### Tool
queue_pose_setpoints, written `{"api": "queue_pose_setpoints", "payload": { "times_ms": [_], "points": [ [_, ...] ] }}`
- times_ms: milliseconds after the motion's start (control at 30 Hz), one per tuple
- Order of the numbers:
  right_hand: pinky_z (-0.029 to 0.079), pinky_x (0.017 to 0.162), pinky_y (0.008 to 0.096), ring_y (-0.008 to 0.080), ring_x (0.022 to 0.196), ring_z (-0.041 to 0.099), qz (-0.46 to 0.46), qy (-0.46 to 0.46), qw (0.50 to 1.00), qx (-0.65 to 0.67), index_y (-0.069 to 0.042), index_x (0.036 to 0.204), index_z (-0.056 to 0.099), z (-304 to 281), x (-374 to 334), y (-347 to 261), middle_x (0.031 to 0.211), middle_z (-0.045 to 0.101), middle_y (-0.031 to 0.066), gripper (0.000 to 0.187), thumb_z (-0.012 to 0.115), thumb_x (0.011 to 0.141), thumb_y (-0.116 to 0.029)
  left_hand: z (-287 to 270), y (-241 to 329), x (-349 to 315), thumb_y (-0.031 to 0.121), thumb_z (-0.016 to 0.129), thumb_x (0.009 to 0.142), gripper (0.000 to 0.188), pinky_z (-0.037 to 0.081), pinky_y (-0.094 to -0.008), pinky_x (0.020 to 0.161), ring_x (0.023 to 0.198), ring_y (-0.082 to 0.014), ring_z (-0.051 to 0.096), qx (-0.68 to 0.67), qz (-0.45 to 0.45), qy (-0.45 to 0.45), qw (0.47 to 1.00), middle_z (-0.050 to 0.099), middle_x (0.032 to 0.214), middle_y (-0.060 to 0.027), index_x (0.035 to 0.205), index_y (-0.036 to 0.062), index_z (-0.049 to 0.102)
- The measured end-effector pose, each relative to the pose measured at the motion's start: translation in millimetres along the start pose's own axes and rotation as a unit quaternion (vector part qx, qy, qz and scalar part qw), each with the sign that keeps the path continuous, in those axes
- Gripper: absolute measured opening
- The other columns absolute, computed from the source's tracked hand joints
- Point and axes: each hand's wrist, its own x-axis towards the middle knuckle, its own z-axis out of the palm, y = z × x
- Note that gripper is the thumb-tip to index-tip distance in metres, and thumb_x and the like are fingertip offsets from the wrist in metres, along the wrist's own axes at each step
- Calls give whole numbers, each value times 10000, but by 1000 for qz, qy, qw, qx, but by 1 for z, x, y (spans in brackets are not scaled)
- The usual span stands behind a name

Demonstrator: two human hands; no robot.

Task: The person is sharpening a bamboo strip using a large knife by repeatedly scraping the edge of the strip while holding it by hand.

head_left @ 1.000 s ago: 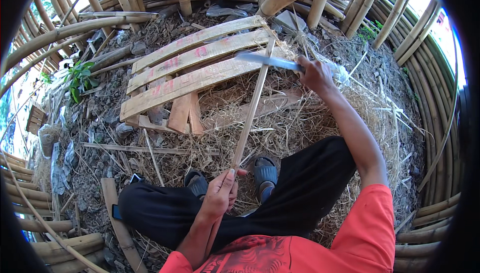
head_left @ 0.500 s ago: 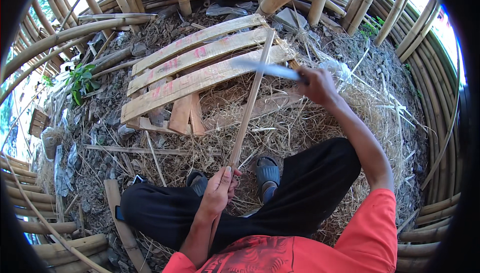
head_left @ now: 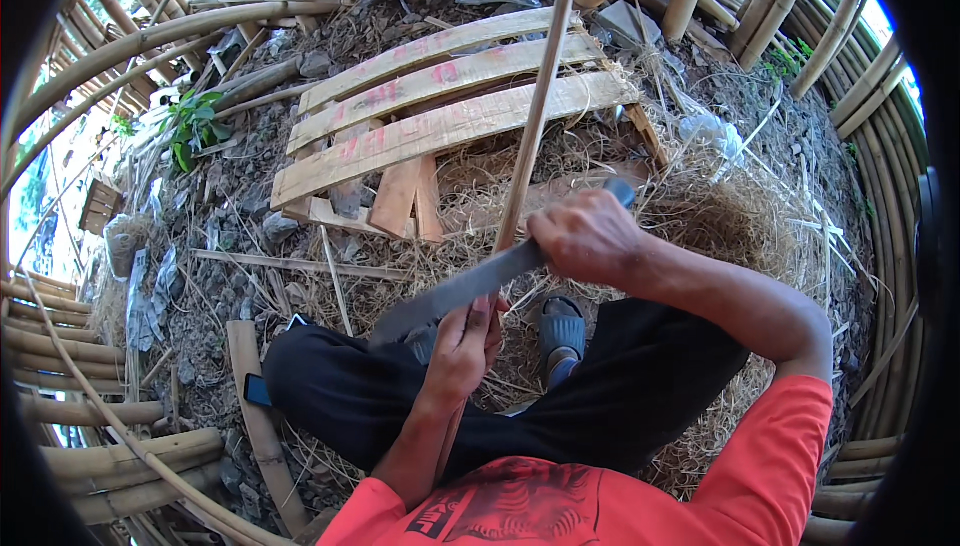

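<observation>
My left hand (head_left: pixel 463 351) is closed around a long, thin bamboo strip (head_left: pixel 532 136). The strip slants up and away from my lap, and its lower end runs back along my left forearm. My right hand (head_left: pixel 590 236) grips the dark handle of a machete (head_left: pixel 455 293). Its broad grey blade points left and lies across the strip, just above my left fingers. Whether the edge bites into the bamboo I cannot tell.
A slatted wooden pallet (head_left: pixel 455 136) lies ahead on rubble. Pale shavings (head_left: pixel 760 216) cover the ground around my sandals (head_left: pixel 562 334). Bamboo poles (head_left: pixel 885 276) wall the space. A phone (head_left: pixel 257 390) lies by my left knee, near a loose bamboo piece (head_left: pixel 258 436).
The machete has come down along the strip toward me, from near its far end to just above my left hand. My view has shifted slightly left.
</observation>
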Motion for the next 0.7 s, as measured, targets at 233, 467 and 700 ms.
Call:
{"api": "queue_pose_setpoints", "payload": {
  "times_ms": [233,467,700],
  "points": [
    [557,588,439,309,607,694,160,15,987,1,-67,789,660,-18,11,31,670,679,116,64,642,794,-128,-9,-2,-8,366,371,1101,348,200,-215,427,488,-14,255,-6,9,-25,1000,315,625,82,1025,61,519],
    [545,598,449,321,606,687,178,70,981,-27,-73,750,674,-15,-1,60,633,660,128,65,663,778,-131,-9,-8,-17,418,387,1087,384,230,-208,388,449,-19,278,22,15,-42,999,334,613,63,1025,58,505],
    [508,562,449,287,536,634,213,6,977,29,-52,828,660,-30,-20,42,624,635,109,92,662,830,-144,-4,-4,-19,397,391,1091,375,232,-205,413,479,-20,290,3,0,-13,1000,350,628,64,1059,51,532]
  ]
}}
